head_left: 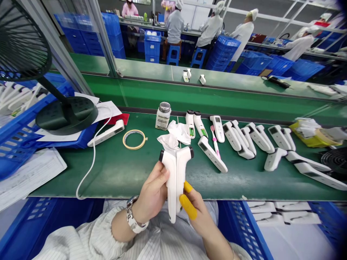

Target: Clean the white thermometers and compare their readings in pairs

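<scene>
Two white infrared thermometers stand side by side and touching in front of me, their dark sensor ends pointing outward at the top. My left hand [154, 191], with a metal watch at the wrist, is closed around the left thermometer [170, 180]. Yellow finger cots cover two fingertips of my right hand [193, 206], which grips the right thermometer [182, 162] low on its handle. Just beyond them lies crumpled white tissue [179, 131]. A white bottle with a metal cap [163, 117] is behind the tissue.
Several more thermometers [231, 135] lie along the right of the green bench [108, 169], near a pink-and-white toothbrush [215, 141]. At left are a tape roll [135, 139], a white cable [93, 162] and a black fan [66, 115]. A blue crate [244, 231] sits below right.
</scene>
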The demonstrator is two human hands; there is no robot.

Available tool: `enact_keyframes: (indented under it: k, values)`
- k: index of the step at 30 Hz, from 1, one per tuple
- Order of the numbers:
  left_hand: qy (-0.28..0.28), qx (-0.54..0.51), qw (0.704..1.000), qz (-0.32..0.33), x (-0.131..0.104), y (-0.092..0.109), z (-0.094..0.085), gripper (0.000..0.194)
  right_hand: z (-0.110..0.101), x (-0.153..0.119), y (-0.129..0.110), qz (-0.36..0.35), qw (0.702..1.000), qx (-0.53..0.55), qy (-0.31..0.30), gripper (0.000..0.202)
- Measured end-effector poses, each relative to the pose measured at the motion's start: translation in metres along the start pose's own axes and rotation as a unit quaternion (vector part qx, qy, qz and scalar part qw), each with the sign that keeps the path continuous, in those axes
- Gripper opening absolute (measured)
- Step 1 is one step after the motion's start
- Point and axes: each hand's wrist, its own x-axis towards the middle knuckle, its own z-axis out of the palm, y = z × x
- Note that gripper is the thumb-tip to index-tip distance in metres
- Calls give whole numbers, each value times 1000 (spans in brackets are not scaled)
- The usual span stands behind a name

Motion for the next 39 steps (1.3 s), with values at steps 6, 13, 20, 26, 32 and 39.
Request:
enact_keyframes:
  k: [6, 13, 20, 26, 32, 39]
  values:
    - [-5, 48, 998, 31, 6, 1, -4, 27, -3, 2, -2, 14, 1000, 13, -21, 21]
    - [16, 56, 996, 73, 6, 0, -5, 35, -1, -2, 10, 37, 997, 61, 24, 27]
    - [-2, 70, 997, 44, 7, 4, -6, 33, -4, -7, 13, 31, 999, 10, 11, 24]
    - [-1, 67, 997, 37, 8, 5, -6, 32, -3, -9, 11, 51, 999, 16, 2, 32]
    - [17, 45, 999, 6, 8, 9, -5, 32, -3, -7, 6, 73, 996, 50, -17, 31]
    - [20, 48, 999, 1, 8, 12, -5, 29, -5, -5, 3, 71, 994, 78, -16, 31]
